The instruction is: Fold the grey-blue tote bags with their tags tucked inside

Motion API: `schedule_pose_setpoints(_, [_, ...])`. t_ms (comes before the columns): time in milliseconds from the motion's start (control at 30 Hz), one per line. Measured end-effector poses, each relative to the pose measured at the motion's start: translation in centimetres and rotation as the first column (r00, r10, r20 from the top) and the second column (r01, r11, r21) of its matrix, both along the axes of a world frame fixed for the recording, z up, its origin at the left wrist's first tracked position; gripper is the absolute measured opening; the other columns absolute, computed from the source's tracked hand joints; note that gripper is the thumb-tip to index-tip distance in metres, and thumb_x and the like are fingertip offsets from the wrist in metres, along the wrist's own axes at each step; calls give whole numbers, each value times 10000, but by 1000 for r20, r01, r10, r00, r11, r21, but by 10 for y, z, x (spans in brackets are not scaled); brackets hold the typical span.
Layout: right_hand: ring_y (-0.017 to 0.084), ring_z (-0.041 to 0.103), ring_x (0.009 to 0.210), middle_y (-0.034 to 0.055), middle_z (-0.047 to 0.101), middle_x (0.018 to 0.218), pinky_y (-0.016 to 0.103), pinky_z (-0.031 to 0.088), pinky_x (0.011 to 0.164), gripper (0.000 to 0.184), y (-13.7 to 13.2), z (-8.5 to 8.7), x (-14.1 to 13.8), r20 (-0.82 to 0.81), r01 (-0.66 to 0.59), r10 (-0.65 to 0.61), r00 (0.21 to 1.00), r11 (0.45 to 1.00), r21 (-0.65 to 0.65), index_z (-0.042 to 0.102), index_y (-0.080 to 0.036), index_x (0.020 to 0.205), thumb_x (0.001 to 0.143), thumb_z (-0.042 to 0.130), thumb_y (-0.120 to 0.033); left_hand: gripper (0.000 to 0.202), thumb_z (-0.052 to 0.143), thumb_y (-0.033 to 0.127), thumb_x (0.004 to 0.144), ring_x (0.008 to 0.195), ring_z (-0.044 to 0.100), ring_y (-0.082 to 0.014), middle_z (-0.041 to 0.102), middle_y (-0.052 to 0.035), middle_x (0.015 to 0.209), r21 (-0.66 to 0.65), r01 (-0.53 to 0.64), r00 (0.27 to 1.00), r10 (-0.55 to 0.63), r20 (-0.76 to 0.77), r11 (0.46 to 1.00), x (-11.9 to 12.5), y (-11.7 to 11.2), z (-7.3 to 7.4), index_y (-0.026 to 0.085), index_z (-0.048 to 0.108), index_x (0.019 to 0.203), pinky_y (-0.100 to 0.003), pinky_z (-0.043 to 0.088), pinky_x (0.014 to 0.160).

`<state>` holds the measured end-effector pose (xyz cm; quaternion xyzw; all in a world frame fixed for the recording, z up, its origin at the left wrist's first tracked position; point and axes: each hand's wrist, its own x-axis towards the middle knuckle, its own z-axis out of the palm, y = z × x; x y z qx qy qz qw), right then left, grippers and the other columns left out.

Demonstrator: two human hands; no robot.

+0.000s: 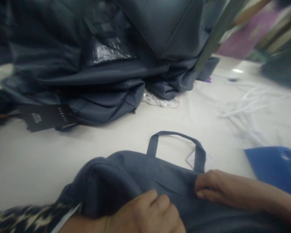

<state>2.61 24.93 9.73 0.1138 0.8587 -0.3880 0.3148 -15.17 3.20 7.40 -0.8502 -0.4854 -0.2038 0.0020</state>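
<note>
A slate-blue fabric tote bag [135,181] lies bunched at the bottom of the view, on the white table top [38,155]. Its loop handle [174,134] of the same fabric stands out towards the far side. A small white paper tag [192,160] lies under the handle's right strap. My left hand [145,213] presses into the bag's folds and holds a bunch of cloth. My right hand [215,186] pinches the bag's upper edge close to the base of that strap.
A tall pile of dark blue bags [106,81] rises at the back, with a black hang tag [47,116] at its front. White cords [257,103] lie on the right, near a blue sheet [276,170]. A grey metal post [217,35] stands behind.
</note>
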Motion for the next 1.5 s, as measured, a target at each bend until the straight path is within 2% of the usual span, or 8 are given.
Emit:
schedule_pose_setpoints(167, [154,655,747,-35,716,809,224,455,649,193,-3,0,-6,78,49,-43,996,995,-83,726,-226,840,868,550,-152,290,677,468,901,669,638,-233,668,-24,757,-343,-79,995,51,-91,936,-26,36,7,189,607,864,-366,482,575])
schedule_pose_setpoints(267, [167,668,744,-34,726,787,223,438,604,220,-1,0,-8,166,106,-85,982,987,-120,741,-220,817,815,547,-117,309,669,491,907,691,693,-235,699,-19,736,-501,-35,994,-22,-107,865,-37,56,7,190,629,853,-323,474,574])
schedule_pose_setpoints(500, [139,545,639,-25,622,696,250,384,598,261,31,-17,-2,-66,247,-241,968,961,125,644,-207,810,950,519,-387,350,692,533,870,663,691,-269,702,-49,725,-473,-13,998,-14,-53,881,-33,50,8,186,657,852,-351,490,593])
schedule_pose_setpoints(667, [176,599,714,10,673,789,289,405,667,153,39,-24,-14,-115,259,-236,965,929,265,644,-229,867,901,532,-328,434,490,557,987,643,672,-223,692,-31,695,-568,-9,1000,17,9,823,-35,56,12,189,653,824,-316,444,581])
schedule_pose_setpoints(900, [215,633,687,24,682,812,316,409,598,304,73,-44,-2,-288,504,-418,862,640,580,577,-251,949,866,564,-542,402,513,549,981,960,627,-237,671,-64,1026,-483,-75,994,103,32,872,-38,72,-16,189,664,890,-332,462,758])
schedule_pose_setpoints(1167, [197,656,701,30,701,882,331,510,663,386,84,-69,-6,-263,540,-472,841,752,378,585,-246,1108,829,598,-513,444,621,576,912,987,592,-265,640,-76,1066,-486,-237,971,220,-93,841,-32,85,-40,153,593,1044,-374,459,826])
schedule_pose_setpoints(1367, [259,682,924,88,711,1065,391,570,766,476,71,-34,10,-466,609,-439,768,726,320,635,-251,1183,845,589,-583,476,634,613,886,958,594,-248,639,-76,1033,-553,-225,974,205,-98,802,-37,89,-39,161,564,1018,-339,461,808])
schedule_pose_setpoints(1500, [258,691,911,76,699,1128,352,583,658,465,21,4,50,-584,696,-446,679,645,316,638,-291,1208,887,587,-624,468,632,619,884,946,591,-240,632,-70,1009,-544,-206,978,192,-82,813,-39,90,-44,166,570,983,-326,456,793])
